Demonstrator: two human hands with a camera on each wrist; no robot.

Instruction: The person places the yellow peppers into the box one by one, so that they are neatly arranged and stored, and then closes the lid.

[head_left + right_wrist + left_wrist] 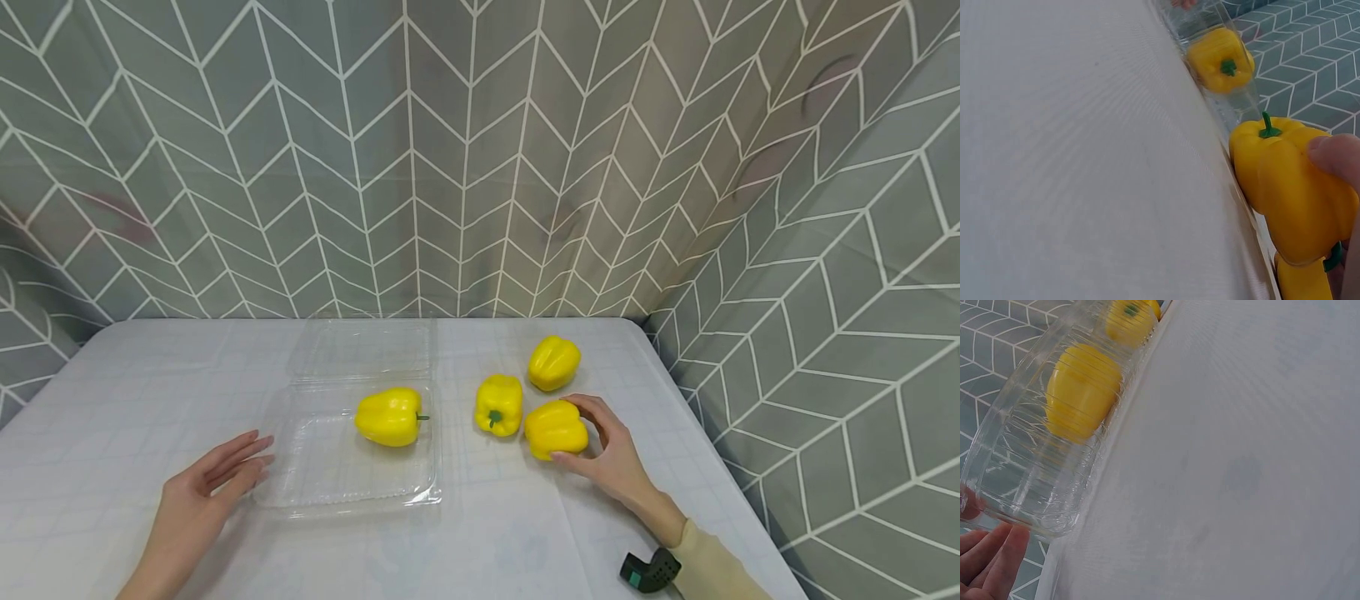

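Note:
My right hand point(611, 454) grips a yellow bell pepper point(553, 430) between thumb and fingers, on the right side of the table. In the right wrist view, the thumb lies against that pepper point(1300, 194). My left hand point(206, 487) has its fingers extended at the left edge of a clear plastic clamshell container point(322, 492), whose lid point(367, 346) lies folded back behind it. One yellow bell pepper point(390, 417) lies on its side in the container's base, stem to the right. Whether the left fingertips point(1016, 540) touch the plastic, I cannot tell.
Two more yellow bell peppers sit on the table beside the gripped one: one point(498, 406) to its left, another point(554, 363) behind it. A white cloth point(480, 533) covers the table. Patterned grey curtains point(450, 167) hang behind and at the right. A black wrist device point(651, 572) is near my right sleeve.

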